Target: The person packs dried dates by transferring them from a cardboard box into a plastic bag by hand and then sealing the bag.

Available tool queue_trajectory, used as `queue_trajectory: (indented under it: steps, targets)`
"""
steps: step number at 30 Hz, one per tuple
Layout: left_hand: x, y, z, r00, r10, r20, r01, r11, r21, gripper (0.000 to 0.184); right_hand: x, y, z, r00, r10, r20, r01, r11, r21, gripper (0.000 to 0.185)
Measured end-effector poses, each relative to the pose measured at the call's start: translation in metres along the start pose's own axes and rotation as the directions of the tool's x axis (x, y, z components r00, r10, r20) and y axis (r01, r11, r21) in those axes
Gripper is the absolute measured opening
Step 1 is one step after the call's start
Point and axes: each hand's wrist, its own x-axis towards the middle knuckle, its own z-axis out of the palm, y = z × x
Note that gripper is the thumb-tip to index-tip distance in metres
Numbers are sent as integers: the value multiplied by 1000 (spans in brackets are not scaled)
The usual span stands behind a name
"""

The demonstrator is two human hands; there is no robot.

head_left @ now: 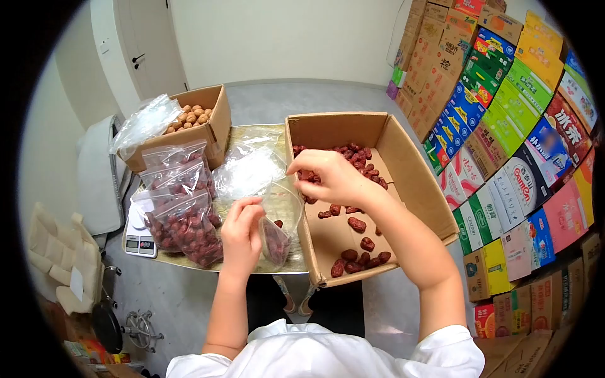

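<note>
My left hand (242,230) is closed on the upper edge of a clear plastic bag (277,236). The bag hangs at the table's front edge, beside the cardboard box, with a few red dates low inside it. My right hand (331,175) is over the left wall of the open cardboard box (416,183), close to the bag's mouth. Its thumb and index finger are apart, and dark red shows between them, seemingly dates in the box behind. Loose red dates (357,224) lie on the box floor, some clustered at its near end and more at the far end.
Filled bags of dates (189,220) are piled on the left, partly over a white kitchen scale (140,236). Behind them, a box of walnuts (217,120) has plastic bags on top. Flat clear bags (249,167) lie mid-table. Stacked cartons (504,145) line the right side.
</note>
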Motion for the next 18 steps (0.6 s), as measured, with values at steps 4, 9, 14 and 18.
queue_trajectory:
  steps: [4, 9, 14, 18]
  targets:
    - [12, -1, -7, 1000, 25, 11, -25, 1000, -1, 25, -4, 13, -14, 945, 234, 227, -191, 961, -198, 19]
    - [8, 0, -1, 997, 59, 44, -59, 998, 7, 25, -38, 46, 13, 752, 474, 458, -271, 856, -441, 21]
    - [-2, 5, 1, 1000, 4, 31, -3, 999, -40, 24, -53, 67, 26, 645, 571, 507, -306, 801, -514, 23]
    - [-7, 3, 3, 1000, -24, -18, 23, 999, -35, 20, -56, 64, 32, 628, 584, 514, -272, 784, -558, 27]
